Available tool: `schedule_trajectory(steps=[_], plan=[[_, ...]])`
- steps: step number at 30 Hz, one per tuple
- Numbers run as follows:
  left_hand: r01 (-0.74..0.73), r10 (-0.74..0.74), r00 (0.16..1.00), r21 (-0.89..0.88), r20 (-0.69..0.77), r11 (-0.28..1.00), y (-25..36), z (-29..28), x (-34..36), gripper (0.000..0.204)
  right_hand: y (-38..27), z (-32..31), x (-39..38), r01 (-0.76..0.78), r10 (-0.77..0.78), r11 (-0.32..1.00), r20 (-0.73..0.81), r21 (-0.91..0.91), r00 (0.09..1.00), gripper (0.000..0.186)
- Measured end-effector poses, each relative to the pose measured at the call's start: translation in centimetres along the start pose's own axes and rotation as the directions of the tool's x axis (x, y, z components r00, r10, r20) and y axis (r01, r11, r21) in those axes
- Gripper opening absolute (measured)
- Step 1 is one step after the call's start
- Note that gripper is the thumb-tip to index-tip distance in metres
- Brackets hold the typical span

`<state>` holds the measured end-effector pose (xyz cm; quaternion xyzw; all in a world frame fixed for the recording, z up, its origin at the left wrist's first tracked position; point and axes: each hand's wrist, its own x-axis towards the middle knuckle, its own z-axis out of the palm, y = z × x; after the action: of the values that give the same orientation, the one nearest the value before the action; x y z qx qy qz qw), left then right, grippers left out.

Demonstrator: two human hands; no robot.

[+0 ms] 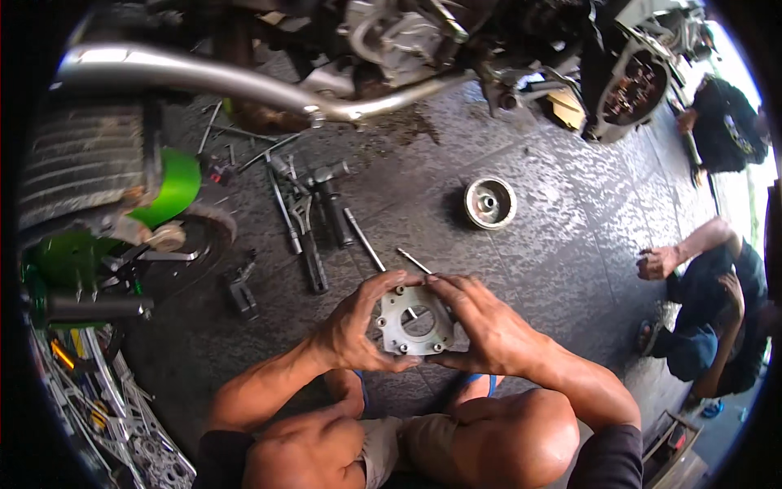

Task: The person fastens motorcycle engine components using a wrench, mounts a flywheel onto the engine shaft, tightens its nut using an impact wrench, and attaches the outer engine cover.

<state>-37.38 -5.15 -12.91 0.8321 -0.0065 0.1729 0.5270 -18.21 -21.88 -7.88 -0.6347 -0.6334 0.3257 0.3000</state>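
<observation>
A silvery metal plate (394, 332) with a large round hole and several small bolt holes is held above the floor in front of my knees. My left hand (352, 324) grips its left side, thumb below and fingers along the upper edge. On the opposite side my right hand (491, 328) is closed around the edge. Through the hole, part of a thin rod shows on the floor. Beyond the hands lie a hammer (332, 213), a wrench with a dark handle (313, 262) and a thin metal rod (365, 240). A round metal drum (489, 203) sits farther right.
A silver exhaust pipe (187, 72) and engine parts span the far side. A green-bodied machine (175, 187) stands left, with a heap of metal tools (122, 407) nearer. At right, a person in dark clothes (709, 301) crouches; another person (721, 126) is behind.
</observation>
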Motion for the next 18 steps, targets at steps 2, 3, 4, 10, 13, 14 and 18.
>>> schedule_trajectory(steps=[2, 3, 4, 10, 13, 14, 18], plan=[[0.033, -0.034, 0.998, 0.026, 0.054, 0.999, -0.2, 0.4, -0.3, 0.116, 0.3, 0.4, -0.7, -0.006, 0.006, 1.0, -0.023, 0.002, 1.0, 0.093], [0.036, -0.037, 0.997, 0.026, 0.064, 0.999, -0.3, 0.9, -0.5, 0.116, 0.6, 0.8, -0.9, 0.015, -0.014, 1.0, -0.035, 0.013, 0.999, 0.092], [0.055, -0.055, 0.995, -0.001, 0.083, 0.998, -0.7, 1.4, -0.7, 0.118, 0.8, 1.4, -1.3, -0.01, 0.012, 0.998, -0.037, 0.059, 0.999, 0.093], [0.313, -0.313, 0.95, -0.078, 0.004, 0.947, 0.0, 2.2, 1.0, 0.069, 2.9, 3.3, -4.0, -0.015, 0.018, 1.0, -0.128, 0.018, 0.992, 0.095], [0.754, -0.737, 0.657, -0.118, 0.16, 0.647, -0.3, 3.1, 1.9, 0.047, 3.7, 4.0, -4.9, -0.036, 0.034, 0.999, -0.178, -0.007, 0.983, 0.096], [0.763, -0.755, 0.645, -0.145, 0.114, 0.63, 0.1, 3.6, 2.5, 0.034, 4.0, 4.3, -5.0, -0.044, 0.046, 0.999, -0.19, 0.016, 0.981, 0.095], [0.862, -0.843, 0.493, -0.246, 0.213, 0.443, 0.0, 3.4, 4.3, 0.027, 5.2, 4.7, -5.7, -0.038, 0.044, 0.999, -0.216, 0.033, 0.975, 0.096]])
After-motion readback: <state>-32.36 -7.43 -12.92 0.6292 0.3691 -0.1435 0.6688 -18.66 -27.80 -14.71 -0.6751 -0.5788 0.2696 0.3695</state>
